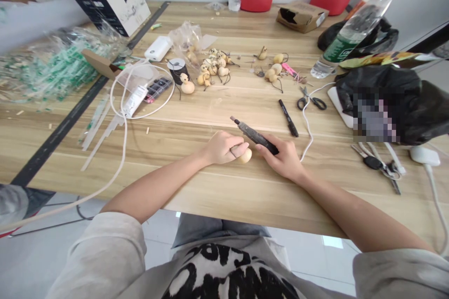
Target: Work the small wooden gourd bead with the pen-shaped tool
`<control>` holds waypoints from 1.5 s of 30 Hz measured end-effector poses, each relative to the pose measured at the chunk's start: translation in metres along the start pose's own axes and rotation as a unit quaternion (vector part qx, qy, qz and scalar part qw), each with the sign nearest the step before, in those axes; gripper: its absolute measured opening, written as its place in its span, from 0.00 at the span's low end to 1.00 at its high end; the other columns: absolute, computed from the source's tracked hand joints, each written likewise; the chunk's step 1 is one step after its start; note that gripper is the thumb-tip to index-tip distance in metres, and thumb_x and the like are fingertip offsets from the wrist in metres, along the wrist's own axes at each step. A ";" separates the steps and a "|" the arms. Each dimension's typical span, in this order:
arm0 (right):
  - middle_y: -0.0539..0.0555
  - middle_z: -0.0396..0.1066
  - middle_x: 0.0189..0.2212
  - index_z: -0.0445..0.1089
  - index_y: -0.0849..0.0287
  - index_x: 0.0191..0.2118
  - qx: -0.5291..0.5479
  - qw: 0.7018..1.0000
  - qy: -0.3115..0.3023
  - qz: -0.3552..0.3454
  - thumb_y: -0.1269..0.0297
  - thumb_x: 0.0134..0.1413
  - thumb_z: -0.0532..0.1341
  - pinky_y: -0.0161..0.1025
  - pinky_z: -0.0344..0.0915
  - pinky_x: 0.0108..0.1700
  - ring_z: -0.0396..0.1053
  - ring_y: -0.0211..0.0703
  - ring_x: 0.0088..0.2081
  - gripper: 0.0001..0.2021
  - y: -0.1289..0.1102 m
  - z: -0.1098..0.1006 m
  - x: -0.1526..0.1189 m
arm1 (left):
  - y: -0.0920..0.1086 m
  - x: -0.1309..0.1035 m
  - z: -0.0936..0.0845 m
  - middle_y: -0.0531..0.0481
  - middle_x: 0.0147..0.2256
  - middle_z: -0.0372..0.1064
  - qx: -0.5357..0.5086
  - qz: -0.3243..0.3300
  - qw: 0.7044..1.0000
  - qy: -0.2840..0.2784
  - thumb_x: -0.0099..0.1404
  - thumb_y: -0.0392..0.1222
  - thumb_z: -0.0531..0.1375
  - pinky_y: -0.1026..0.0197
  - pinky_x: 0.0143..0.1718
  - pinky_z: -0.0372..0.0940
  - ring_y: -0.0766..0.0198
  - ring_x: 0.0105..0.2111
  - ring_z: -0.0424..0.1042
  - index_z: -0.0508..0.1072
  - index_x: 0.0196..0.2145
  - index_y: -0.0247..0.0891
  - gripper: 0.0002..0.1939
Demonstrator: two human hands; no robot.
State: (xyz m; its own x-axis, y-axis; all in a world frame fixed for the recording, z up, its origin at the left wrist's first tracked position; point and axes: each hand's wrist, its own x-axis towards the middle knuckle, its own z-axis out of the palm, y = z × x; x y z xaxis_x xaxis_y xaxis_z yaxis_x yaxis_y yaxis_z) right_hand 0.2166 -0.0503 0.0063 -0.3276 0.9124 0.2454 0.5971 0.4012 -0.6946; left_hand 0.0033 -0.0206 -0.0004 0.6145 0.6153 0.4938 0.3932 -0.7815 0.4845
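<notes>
My left hand (226, 147) is closed round a small pale gourd (246, 155), whose rounded end shows beside the fingers. Just to the right, my right hand (285, 156) grips a dark pen-shaped tool (254, 136), its narrow tip pointing up and left, above the gourd and apart from it. A black marker (288, 118) lies beyond my right hand. Farther back on the table stands a gourd with a drawn face (187, 84), next to a black thread spool (178, 71) and a cluster of similar small gourds (213, 62).
Scissors (311, 103), a white cable (307, 126), keys (372, 162) and a black bag (421, 98) lie on the right. A plastic bottle (345, 39) stands behind them. On the left are a coiled cable (123, 147), a compartment box (159, 88), clear strips (105, 135) and packaged items (66, 63).
</notes>
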 end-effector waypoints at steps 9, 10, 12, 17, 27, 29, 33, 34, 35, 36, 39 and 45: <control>0.53 0.76 0.31 0.71 0.59 0.49 0.006 1.000 -0.010 0.009 0.59 0.58 0.58 0.37 0.65 0.32 0.72 0.42 0.29 0.16 0.000 0.000 0.000 | -0.004 -0.003 0.002 0.56 0.15 0.54 -0.003 0.014 1.000 -0.007 0.65 0.38 0.50 0.66 0.22 0.50 0.73 0.17 0.54 0.59 0.17 0.36 0.18; 0.52 0.76 0.31 0.71 0.60 0.49 0.007 1.000 -0.011 0.011 0.59 0.58 0.58 0.37 0.65 0.32 0.72 0.42 0.29 0.16 0.000 0.000 0.000 | -0.004 -0.003 0.002 0.56 0.16 0.55 -0.008 0.015 1.000 -0.008 0.65 0.38 0.50 0.67 0.22 0.51 0.73 0.17 0.54 0.60 0.17 0.36 0.18; 0.52 0.76 0.31 0.71 0.60 0.49 0.007 1.000 -0.014 0.013 0.59 0.58 0.58 0.37 0.65 0.33 0.72 0.42 0.29 0.16 0.000 0.000 0.000 | -0.005 -0.003 0.003 0.56 0.16 0.56 -0.014 0.016 1.000 -0.008 0.64 0.37 0.50 0.67 0.22 0.51 0.73 0.18 0.55 0.61 0.18 0.36 0.17; 0.52 0.76 0.32 0.71 0.60 0.49 0.007 1.000 -0.014 0.011 0.59 0.58 0.58 0.37 0.65 0.33 0.72 0.42 0.30 0.16 0.000 0.000 0.000 | -0.002 -0.002 0.002 0.56 0.16 0.55 -0.005 0.003 1.000 0.001 0.65 0.39 0.51 0.67 0.21 0.50 0.73 0.17 0.53 0.58 0.17 0.36 0.19; 0.53 0.77 0.31 0.71 0.60 0.48 0.006 1.000 -0.013 0.015 0.59 0.58 0.58 0.37 0.65 0.32 0.72 0.42 0.29 0.16 -0.001 -0.001 0.000 | 0.000 -0.002 0.002 0.55 0.16 0.57 0.006 -0.025 1.000 -0.006 0.65 0.43 0.52 0.68 0.21 0.52 0.73 0.18 0.56 0.62 0.18 0.36 0.19; 0.53 0.77 0.32 0.71 0.61 0.49 0.009 1.000 -0.013 0.015 0.59 0.58 0.58 0.37 0.65 0.32 0.73 0.43 0.30 0.16 -0.001 0.000 0.000 | -0.001 -0.002 0.002 0.55 0.16 0.57 0.006 -0.022 1.000 -0.005 0.65 0.43 0.52 0.68 0.21 0.52 0.73 0.18 0.56 0.62 0.18 0.36 0.19; 0.54 0.77 0.33 0.71 0.61 0.49 0.005 1.000 -0.014 0.012 0.59 0.57 0.58 0.37 0.66 0.33 0.74 0.43 0.31 0.16 -0.001 0.000 0.000 | -0.001 -0.002 0.003 0.56 0.16 0.57 0.009 -0.020 1.000 0.001 0.65 0.43 0.53 0.68 0.21 0.51 0.73 0.18 0.55 0.63 0.18 0.36 0.18; 0.54 0.77 0.34 0.71 0.60 0.49 0.005 1.000 -0.014 0.011 0.59 0.58 0.58 0.37 0.66 0.34 0.74 0.43 0.32 0.16 -0.001 0.000 0.000 | -0.001 -0.002 0.003 0.56 0.16 0.57 0.008 -0.019 1.000 0.002 0.65 0.42 0.53 0.68 0.21 0.51 0.73 0.18 0.55 0.63 0.18 0.36 0.18; 0.54 0.77 0.34 0.71 0.60 0.49 0.005 1.000 -0.013 0.010 0.60 0.58 0.58 0.37 0.66 0.34 0.74 0.43 0.32 0.16 -0.001 0.000 0.000 | -0.001 -0.002 0.003 0.56 0.16 0.57 0.007 -0.018 1.000 0.001 0.65 0.42 0.53 0.68 0.21 0.51 0.73 0.18 0.55 0.63 0.18 0.36 0.18; 0.54 0.77 0.35 0.71 0.60 0.49 0.005 1.000 -0.012 0.008 0.60 0.58 0.58 0.37 0.66 0.34 0.74 0.43 0.33 0.16 -0.001 0.000 0.000 | -0.001 -0.001 0.002 0.56 0.16 0.57 0.006 -0.018 1.000 0.001 0.65 0.42 0.53 0.68 0.21 0.51 0.73 0.17 0.55 0.63 0.18 0.36 0.18; 0.53 0.77 0.35 0.71 0.60 0.49 0.004 1.000 -0.010 0.005 0.60 0.58 0.58 0.37 0.66 0.34 0.73 0.43 0.33 0.16 -0.001 0.000 0.000 | 0.000 -0.001 0.002 0.56 0.16 0.57 0.005 -0.020 1.000 0.000 0.65 0.43 0.52 0.68 0.21 0.51 0.73 0.17 0.55 0.63 0.18 0.36 0.18; 0.54 0.77 0.36 0.70 0.59 0.49 0.004 1.000 -0.015 0.009 0.58 0.58 0.58 0.38 0.67 0.35 0.74 0.44 0.33 0.16 -0.001 0.000 0.000 | 0.000 -0.001 0.001 0.56 0.16 0.58 0.003 -0.026 1.000 -0.013 0.66 0.43 0.51 0.67 0.21 0.51 0.73 0.17 0.56 0.62 0.18 0.36 0.19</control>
State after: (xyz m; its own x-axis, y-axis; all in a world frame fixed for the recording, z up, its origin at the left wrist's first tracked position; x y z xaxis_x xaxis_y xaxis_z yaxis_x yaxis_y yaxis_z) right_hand 0.2164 -0.0510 0.0069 -0.3384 0.9166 0.2132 0.5970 0.3842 -0.7042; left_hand 0.0036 -0.0216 -0.0012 0.6101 0.6522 0.4498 0.4285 -0.7492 0.5050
